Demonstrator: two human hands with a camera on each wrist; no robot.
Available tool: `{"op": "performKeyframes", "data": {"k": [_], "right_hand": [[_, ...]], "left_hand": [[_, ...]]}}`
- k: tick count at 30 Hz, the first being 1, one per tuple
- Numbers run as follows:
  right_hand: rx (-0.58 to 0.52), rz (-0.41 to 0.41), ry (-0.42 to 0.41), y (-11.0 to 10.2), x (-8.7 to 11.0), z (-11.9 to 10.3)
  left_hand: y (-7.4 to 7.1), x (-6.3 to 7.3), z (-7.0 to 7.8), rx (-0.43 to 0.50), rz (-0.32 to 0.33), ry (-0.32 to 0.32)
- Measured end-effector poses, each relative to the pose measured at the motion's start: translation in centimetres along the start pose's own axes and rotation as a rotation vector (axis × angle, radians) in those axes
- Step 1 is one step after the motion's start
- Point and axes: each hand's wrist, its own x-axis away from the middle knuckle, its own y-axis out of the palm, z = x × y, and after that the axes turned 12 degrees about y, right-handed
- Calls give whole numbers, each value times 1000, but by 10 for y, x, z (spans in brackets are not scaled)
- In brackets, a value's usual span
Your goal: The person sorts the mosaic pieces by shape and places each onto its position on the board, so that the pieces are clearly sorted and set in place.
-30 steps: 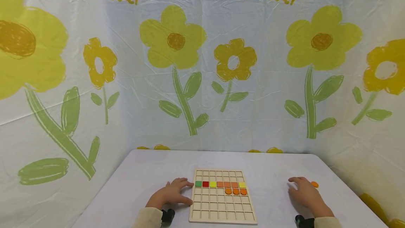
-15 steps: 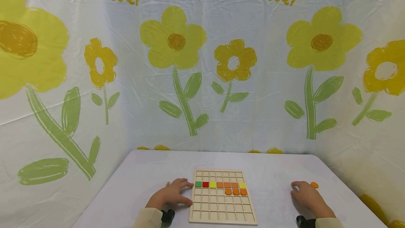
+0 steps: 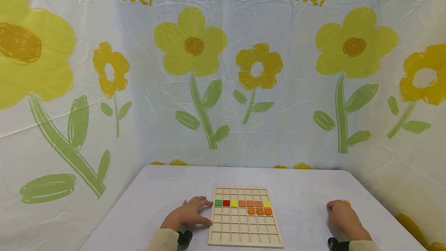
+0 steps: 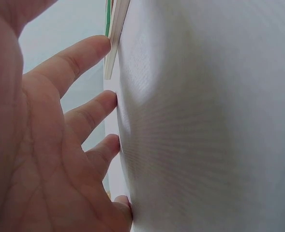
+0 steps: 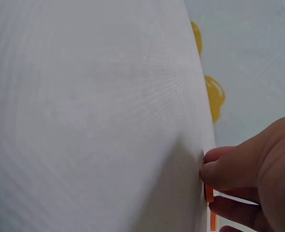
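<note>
A wooden grid board (image 3: pixel 230 236) lies on the table, bearing a row of coloured squares (image 3: pixel 226 203) and three orange discs (image 3: pixel 259 211) below its right end. My left hand (image 3: pixel 189 214) lies spread at the board's left edge, thumb and index fingertips touching it. In the left wrist view its other fingers (image 4: pixel 92 114) rest on the cloth. Over to the right, my right hand (image 3: pixel 345 216) is low on the table, thumb and fingertips pinching an orange disc (image 5: pixel 208 193). Another orange disc (image 5: pixel 213 222) lies just beyond, partly hidden by the fingers.
White cloth covers the table (image 3: pixel 296 189). A flower-printed curtain (image 3: pixel 296 134) surrounds it at the back and both sides. Dark wrist straps (image 3: pixel 185 238) sit at both sleeves.
My right hand has shifted a little to the right and its fingers have drawn together around a disc, now covering part of the other disc. The left hand and board have stayed still.
</note>
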Motion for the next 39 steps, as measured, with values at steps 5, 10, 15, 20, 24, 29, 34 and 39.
{"op": "performKeyframes", "data": {"k": [5,10,15,20,24,29,34,39], "right_hand": [[15,20,14,-1,1,1],[40,38,30,-1,3,-1],[7,44,24,-2,7,-4],[-71,37,-5,-1,10,-11],[-100,26,-17,0,10,-19],[-128,-40,-10,-2,13,-32],[-155,-59,-35,-4,17,-43],[-163,-31,-69,-3,20,-55]], "left_hand": [[0,0,0,0,1,-1],[0,1,1,2,5,-1],[-1,2,3,5,11,2],[-1,2,4,5,16,-1],[-1,1,4,-1,15,-6],[0,1,3,-6,16,-7],[0,-1,1,-3,13,-7],[1,-2,0,-8,12,-8]]}}
